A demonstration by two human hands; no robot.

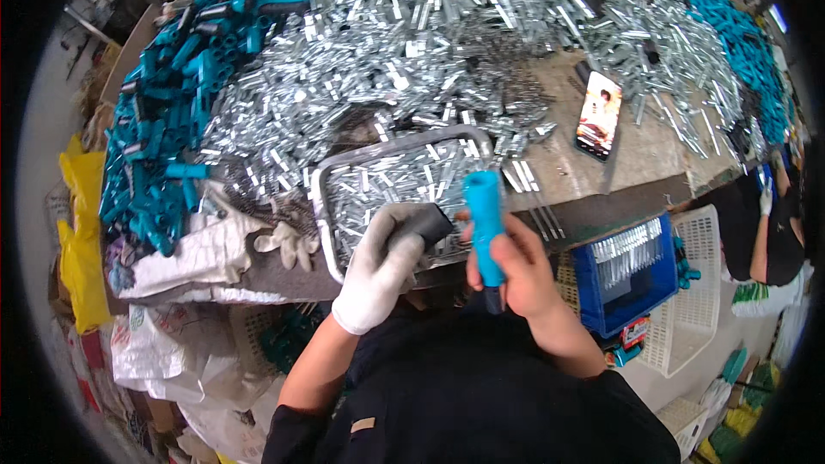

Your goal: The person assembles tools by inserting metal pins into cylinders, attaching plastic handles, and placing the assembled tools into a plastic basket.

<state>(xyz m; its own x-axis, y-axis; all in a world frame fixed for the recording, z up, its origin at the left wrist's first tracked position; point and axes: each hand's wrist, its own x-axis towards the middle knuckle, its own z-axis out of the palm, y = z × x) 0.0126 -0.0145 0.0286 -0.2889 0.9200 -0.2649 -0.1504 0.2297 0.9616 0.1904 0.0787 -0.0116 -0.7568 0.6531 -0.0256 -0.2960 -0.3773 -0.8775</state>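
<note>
Teal handle (pixel 485 215) and black sleeve (pixel 431 224) were apart near the tray (pixel 320 206).
Right hand (pixel 522 273) had its grip around the handle, gloved left hand (pixel 376 265) around the sleeve; these seemed unjoined, and many metal strips (pixel 326 77) lay untouched.

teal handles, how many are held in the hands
1: the teal handle in the bare right hand. The gloved left hand holds a black cylindrical piece.

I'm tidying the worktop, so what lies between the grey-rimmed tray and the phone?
In the head view, silver metal pieces lie beside the tray on its right; from there to the phone, the brown tabletop is mostly bare.
</note>
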